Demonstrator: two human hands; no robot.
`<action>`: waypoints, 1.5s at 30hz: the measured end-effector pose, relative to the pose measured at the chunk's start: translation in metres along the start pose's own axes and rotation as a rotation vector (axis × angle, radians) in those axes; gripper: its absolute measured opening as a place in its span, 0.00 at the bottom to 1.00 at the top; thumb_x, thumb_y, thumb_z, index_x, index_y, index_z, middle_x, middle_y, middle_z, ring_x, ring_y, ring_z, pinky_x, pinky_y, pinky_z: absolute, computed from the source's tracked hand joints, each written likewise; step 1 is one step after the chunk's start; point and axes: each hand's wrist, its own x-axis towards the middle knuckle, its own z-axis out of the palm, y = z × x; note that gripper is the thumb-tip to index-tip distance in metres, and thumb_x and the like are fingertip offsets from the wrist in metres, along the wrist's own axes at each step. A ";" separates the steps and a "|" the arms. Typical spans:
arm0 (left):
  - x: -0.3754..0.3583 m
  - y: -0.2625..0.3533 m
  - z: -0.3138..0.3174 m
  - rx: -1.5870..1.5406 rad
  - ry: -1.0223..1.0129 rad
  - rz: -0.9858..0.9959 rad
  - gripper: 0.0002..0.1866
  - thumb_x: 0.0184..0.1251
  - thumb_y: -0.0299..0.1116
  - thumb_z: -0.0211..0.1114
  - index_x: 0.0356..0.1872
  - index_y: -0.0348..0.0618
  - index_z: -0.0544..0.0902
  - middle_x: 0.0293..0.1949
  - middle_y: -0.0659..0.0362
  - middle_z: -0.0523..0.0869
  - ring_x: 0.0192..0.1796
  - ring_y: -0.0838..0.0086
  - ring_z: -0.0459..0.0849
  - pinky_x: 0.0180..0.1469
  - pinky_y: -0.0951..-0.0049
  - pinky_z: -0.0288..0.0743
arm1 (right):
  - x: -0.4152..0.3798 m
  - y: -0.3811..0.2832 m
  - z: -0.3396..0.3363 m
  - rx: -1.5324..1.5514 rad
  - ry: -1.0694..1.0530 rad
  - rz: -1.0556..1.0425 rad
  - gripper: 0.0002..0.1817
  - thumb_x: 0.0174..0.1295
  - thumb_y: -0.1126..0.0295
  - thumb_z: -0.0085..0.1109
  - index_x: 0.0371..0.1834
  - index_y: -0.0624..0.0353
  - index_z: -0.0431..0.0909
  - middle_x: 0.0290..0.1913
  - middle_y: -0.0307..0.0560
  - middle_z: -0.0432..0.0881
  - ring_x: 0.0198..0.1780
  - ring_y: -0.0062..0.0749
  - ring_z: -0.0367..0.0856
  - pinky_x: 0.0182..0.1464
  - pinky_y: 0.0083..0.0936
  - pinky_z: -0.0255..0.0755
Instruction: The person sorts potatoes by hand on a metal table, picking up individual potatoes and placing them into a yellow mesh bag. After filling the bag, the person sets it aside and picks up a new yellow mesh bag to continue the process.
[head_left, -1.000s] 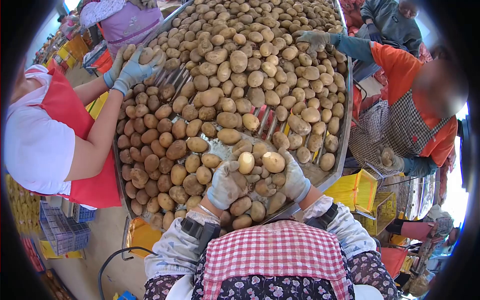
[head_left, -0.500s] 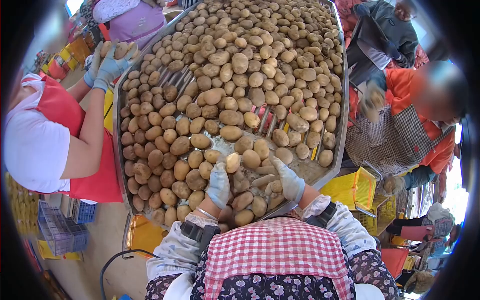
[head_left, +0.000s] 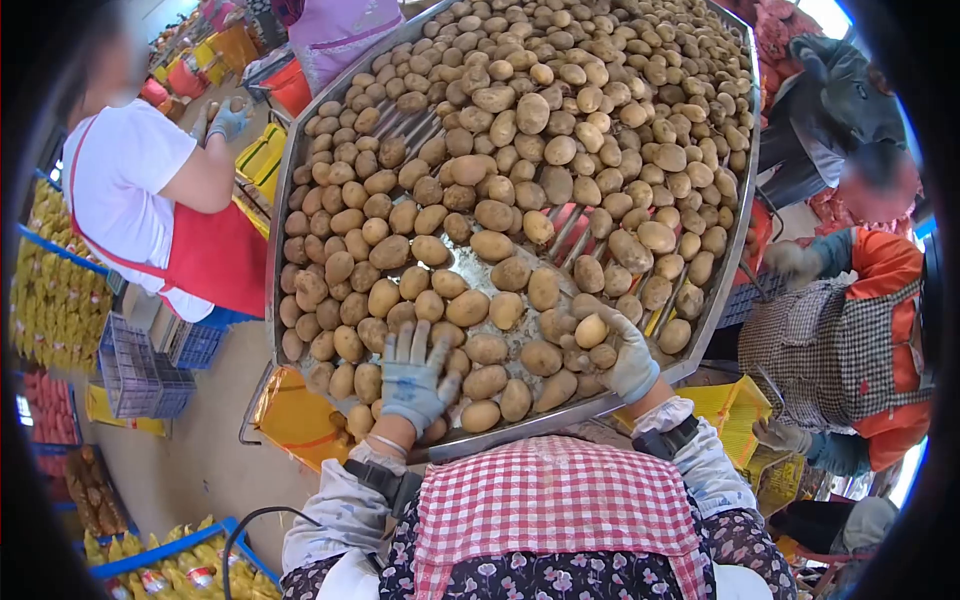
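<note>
My left hand, in a pale blue glove, lies open with fingers spread over potatoes near the front edge of the metal sorting table. Loose potatoes surround its fingertips. At the front right, my gloved right hand curls around a pale potato. Its fingers are soiled, and other potatoes beside them partly hide the grip. Between both hands more potatoes rest on the table's bare metal patch.
A heap of potatoes covers the table's far part, with bars showing through gaps. A co-worker in a red apron stands at left, another in orange sleeves at right. Yellow containers flank the front corners; blue crates stand left.
My left hand has flattened and spread over the potatoes, away from the pale potato beside it earlier. My right hand has closed around a potato. The view has shifted, and the left co-worker has moved back.
</note>
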 end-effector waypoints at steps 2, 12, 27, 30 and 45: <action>0.015 -0.004 -0.008 0.108 0.019 -0.350 0.37 0.59 0.53 0.59 0.70 0.53 0.65 0.72 0.48 0.59 0.73 0.46 0.55 0.73 0.44 0.40 | -0.006 -0.002 -0.004 -0.116 0.065 -0.144 0.24 0.68 0.56 0.50 0.60 0.61 0.71 0.53 0.53 0.80 0.50 0.45 0.82 0.38 0.29 0.81; -0.019 0.047 0.005 0.056 -0.008 -0.403 0.36 0.62 0.52 0.56 0.69 0.44 0.65 0.69 0.42 0.63 0.71 0.45 0.59 0.73 0.46 0.44 | -0.014 -0.007 -0.052 -0.314 0.162 -0.158 0.21 0.70 0.56 0.52 0.60 0.56 0.69 0.40 0.44 0.82 0.35 0.26 0.81 0.30 0.22 0.75; 0.033 0.019 0.000 0.040 0.069 -0.417 0.29 0.54 0.54 0.66 0.56 0.53 0.80 0.73 0.47 0.57 0.75 0.45 0.49 0.74 0.48 0.41 | -0.009 -0.005 -0.035 -0.705 0.204 -0.114 0.15 0.66 0.58 0.57 0.51 0.53 0.72 0.39 0.40 0.80 0.32 0.23 0.79 0.28 0.21 0.74; 0.038 0.009 -0.011 -0.012 -0.066 -0.546 0.28 0.52 0.56 0.67 0.52 0.53 0.83 0.73 0.47 0.57 0.75 0.45 0.48 0.75 0.48 0.39 | 0.000 0.000 -0.024 -0.798 0.196 -0.087 0.14 0.67 0.58 0.56 0.44 0.56 0.75 0.33 0.41 0.80 0.30 0.21 0.78 0.26 0.19 0.72; 0.016 0.004 0.005 -0.606 0.490 -0.459 0.25 0.59 0.42 0.62 0.58 0.47 0.76 0.65 0.46 0.68 0.69 0.43 0.59 0.70 0.46 0.51 | 0.030 0.015 0.015 0.039 -0.233 0.309 0.35 0.67 0.48 0.47 0.73 0.54 0.57 0.62 0.52 0.72 0.44 0.44 0.83 0.29 0.27 0.78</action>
